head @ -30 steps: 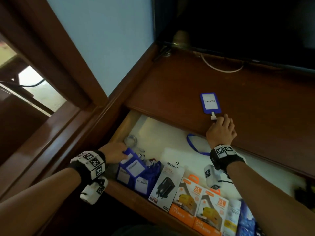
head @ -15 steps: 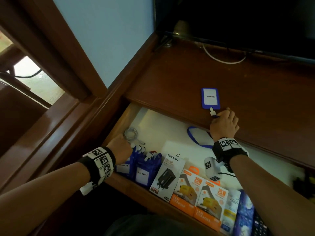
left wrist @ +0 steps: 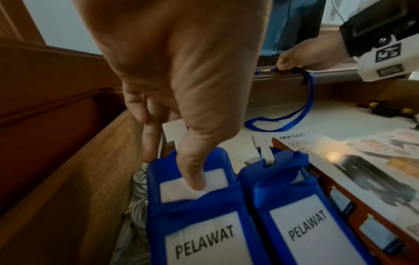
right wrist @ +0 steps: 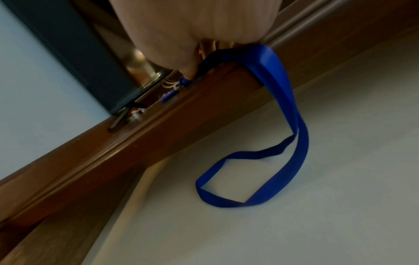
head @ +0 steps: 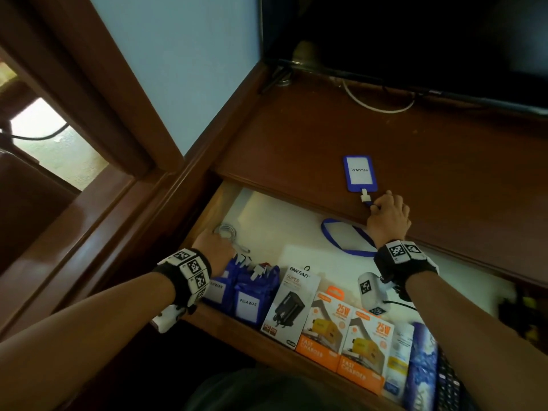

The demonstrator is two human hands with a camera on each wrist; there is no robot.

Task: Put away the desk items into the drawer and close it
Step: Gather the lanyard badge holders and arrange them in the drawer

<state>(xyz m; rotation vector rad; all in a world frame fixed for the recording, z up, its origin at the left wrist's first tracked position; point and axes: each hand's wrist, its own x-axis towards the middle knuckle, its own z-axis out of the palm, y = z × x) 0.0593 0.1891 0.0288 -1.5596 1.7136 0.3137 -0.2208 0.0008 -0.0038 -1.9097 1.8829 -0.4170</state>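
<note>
A blue badge holder [head: 359,173] marked PELAWAT lies on the brown desk top [head: 296,137]. My right hand [head: 376,204] sits at the desk's front edge and pinches the blue lanyard [right wrist: 283,107] just behind the badge's white clip. The lanyard's loop [head: 347,241] hangs down onto the white floor of the open drawer [head: 267,221]. At the drawer's front left corner, my left hand [left wrist: 170,166] pinches the top of a stack of blue badge holders [left wrist: 199,233], thumb on the front card and fingers behind.
Charger boxes [head: 296,304], two orange ones [head: 344,330] and more packets line the drawer's front wall. A coiled white cable [head: 228,232] lies beside my left hand. A dark screen [head: 415,40] and a white cable [head: 379,106] sit at the back of the desk.
My left hand has gone deeper into the drawer corner and the fanned blue holders now stand closer together. My right hand stays by the badge clip on the lanyard.
</note>
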